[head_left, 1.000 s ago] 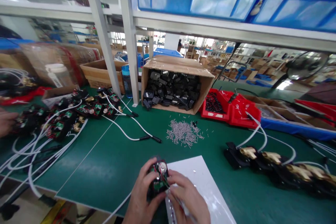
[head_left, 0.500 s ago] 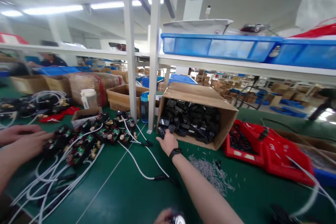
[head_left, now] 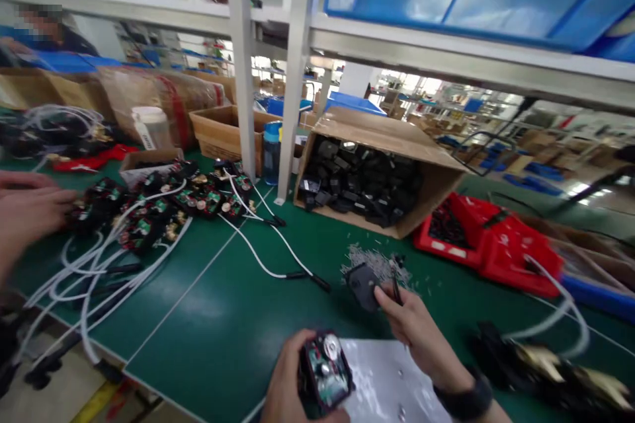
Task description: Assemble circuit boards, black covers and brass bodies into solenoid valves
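My left hand [head_left: 290,386] is closed round a small black unit with a green circuit board [head_left: 325,370], held low at the near edge of the green table. My right hand [head_left: 411,320] grips a black plastic cover [head_left: 362,285] just above the white sheet [head_left: 384,377], with a thin dark tool between its fingers. A scatter of small metal pins [head_left: 377,261] lies just beyond that hand. The cardboard box on its side [head_left: 391,139] holds several more black covers.
Another person's hands [head_left: 24,208] work at the left over a pile of wired green-board units [head_left: 163,205] with white cables. Red bins [head_left: 491,241] stand at the right, finished black units [head_left: 540,363] at the near right. Shelf posts [head_left: 292,73] rise mid-table.
My right hand has come back from the cardboard box with a black cover in it. The view has dropped, and my left hand with the circuit-board unit shows fully again.
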A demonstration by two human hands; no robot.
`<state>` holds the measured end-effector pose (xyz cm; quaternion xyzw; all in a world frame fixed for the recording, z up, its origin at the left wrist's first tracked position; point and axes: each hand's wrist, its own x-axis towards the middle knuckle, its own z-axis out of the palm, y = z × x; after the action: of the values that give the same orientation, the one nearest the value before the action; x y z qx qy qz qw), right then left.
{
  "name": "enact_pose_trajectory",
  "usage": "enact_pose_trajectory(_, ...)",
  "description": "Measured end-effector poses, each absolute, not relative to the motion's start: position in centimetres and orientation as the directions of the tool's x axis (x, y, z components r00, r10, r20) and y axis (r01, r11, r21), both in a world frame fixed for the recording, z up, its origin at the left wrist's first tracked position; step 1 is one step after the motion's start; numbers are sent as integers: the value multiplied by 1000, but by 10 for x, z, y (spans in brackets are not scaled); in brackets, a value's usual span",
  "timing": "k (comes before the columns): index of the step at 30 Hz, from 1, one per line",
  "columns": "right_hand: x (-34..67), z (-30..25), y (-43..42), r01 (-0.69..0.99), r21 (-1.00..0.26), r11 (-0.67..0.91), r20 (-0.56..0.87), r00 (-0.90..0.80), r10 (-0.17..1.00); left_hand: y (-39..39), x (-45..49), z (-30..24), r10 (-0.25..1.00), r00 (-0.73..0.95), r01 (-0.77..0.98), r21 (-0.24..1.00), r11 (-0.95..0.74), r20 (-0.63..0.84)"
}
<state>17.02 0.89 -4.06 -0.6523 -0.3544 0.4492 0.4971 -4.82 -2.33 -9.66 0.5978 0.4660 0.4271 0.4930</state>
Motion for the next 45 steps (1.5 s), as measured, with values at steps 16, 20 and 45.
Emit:
enact_pose_trajectory(16,173,-13,-85,919,-352,-175,45,203,978,-25,-49,-85,960,275,191,982,-8,-46)
enact_pose_trajectory(20,138,-37,-107,947,-72,-312,-83,306,948,-24,-43,-81,972,229,213,977,10,-59)
enact_pose_trajectory(45,133,-43,-107,310,-950,-47,-13,110,994,-52,-15,-74,812,522,516,662,-544,261)
